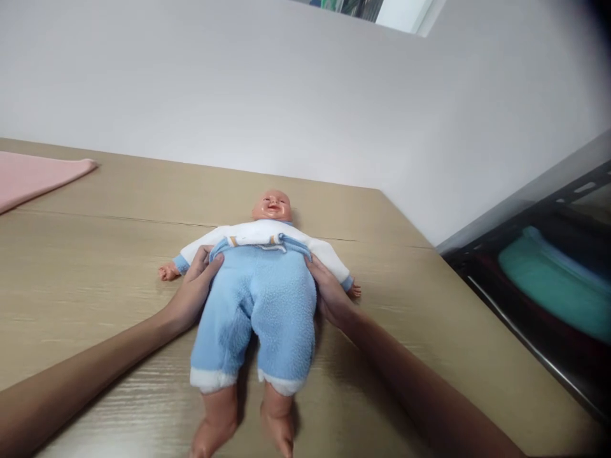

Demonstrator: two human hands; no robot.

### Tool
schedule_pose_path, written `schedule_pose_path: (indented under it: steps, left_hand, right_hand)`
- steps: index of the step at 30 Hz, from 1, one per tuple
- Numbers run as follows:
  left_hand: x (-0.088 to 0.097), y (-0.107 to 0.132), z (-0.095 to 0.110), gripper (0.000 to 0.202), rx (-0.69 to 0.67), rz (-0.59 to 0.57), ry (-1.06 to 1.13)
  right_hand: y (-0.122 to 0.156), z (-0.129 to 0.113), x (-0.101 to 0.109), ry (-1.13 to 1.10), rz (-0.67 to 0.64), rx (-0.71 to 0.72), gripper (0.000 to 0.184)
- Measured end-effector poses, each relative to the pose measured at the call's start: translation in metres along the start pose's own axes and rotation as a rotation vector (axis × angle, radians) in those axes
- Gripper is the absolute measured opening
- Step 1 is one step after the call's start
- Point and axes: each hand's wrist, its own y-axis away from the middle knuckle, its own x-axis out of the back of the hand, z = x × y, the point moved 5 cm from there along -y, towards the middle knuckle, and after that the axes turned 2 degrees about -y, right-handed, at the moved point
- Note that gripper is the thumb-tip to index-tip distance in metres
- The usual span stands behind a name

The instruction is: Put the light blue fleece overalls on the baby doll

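On its back on the table lies a baby doll (273, 206), feet toward me and arms spread. It wears a white top (267, 229) with blue cuffs and fuzzy light blue pants (272, 292) with white hems. My left hand (199, 277) grips the waistband at the left side, thumb on top of the cloth. At the opposite side my right hand (329, 286) holds the waistband, with most of its fingers hidden under or behind the pants. The waist edge is bunched and partly folded over the doll's belly.
A pink cloth (41, 178) lies at the table's far left. The wooden table (119, 254) meets a white wall (214, 95) at the back. Beyond its right edge stands a dark frame with a teal item (548, 280) in it.
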Motion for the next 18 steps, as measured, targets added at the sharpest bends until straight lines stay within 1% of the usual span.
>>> schedule_pose_path:
  steps: [2, 4, 6, 9, 12, 16, 18]
  left_hand:
    - [-0.001, -0.008, 0.002, 0.039, -0.032, -0.023, 0.048]
    - [-0.003, -0.014, 0.003, 0.042, -0.038, -0.055, 0.113]
    - [-0.005, -0.018, 0.002, 0.044, -0.002, -0.108, 0.203]
    - [-0.008, -0.018, 0.001, 0.045, 0.071, -0.208, 0.274]
    - [-0.008, -0.011, 0.001, 0.039, 0.144, -0.235, 0.292]
    - [-0.011, 0.006, -0.002, 0.020, 0.296, -0.246, 0.450]
    - [-0.014, 0.013, -0.003, 0.016, 0.325, -0.261, 0.479]
  right_hand:
    - [-0.005, -0.007, 0.000, 0.027, -0.004, 0.046, 0.049]
    - [-0.010, -0.012, 0.001, 0.044, -0.010, 0.084, 0.047]
    - [-0.014, -0.015, 0.002, 0.077, -0.010, 0.108, 0.042]
    - [-0.018, -0.017, 0.007, 0.191, 0.038, 0.122, 0.036]
    - [-0.013, -0.014, 0.011, 0.242, 0.085, 0.088, 0.029]
    - [0.000, -0.005, 0.007, 0.147, 0.096, -0.048, 0.026]
    - [0.005, -0.001, 0.004, 0.090, 0.102, -0.107, 0.026]
